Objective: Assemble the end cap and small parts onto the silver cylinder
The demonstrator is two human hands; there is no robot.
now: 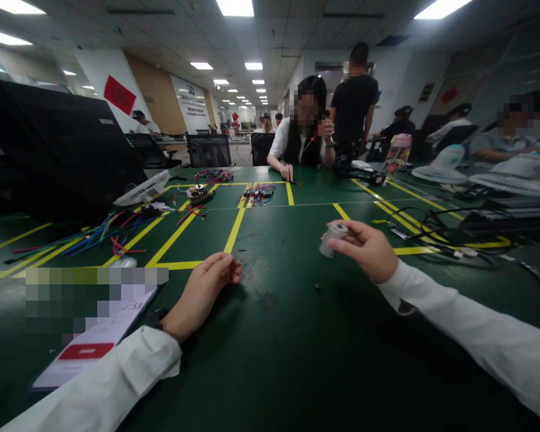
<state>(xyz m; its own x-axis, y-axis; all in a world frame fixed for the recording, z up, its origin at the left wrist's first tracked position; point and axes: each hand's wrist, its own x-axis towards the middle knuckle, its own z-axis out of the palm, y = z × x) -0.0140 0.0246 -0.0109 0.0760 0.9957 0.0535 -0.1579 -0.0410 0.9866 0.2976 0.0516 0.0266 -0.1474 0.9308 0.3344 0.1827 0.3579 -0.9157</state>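
My right hand [364, 246] grips a short grey metal cylinder [330, 241] between thumb and fingers, above the green tabletop [270, 342]. The cylinder is slightly tilted, with a dark opening or mark on its upper end. A tiny dark round part [317, 287] lies on the table below it, apart from the hand. To the left, my left hand [211, 276] is at the table surface with its fingers curled in and closed. No object shows between those fingers, though their inner side is partly hidden.
A phone [94, 342] lies by my left forearm. Loose coloured wires [94, 234] and a black monitor [58, 144] stand at left. Wire bundles [258, 193] lie ahead. Black cables [432, 234] spread at right. Across the table sits a person [303, 132] handling small items.
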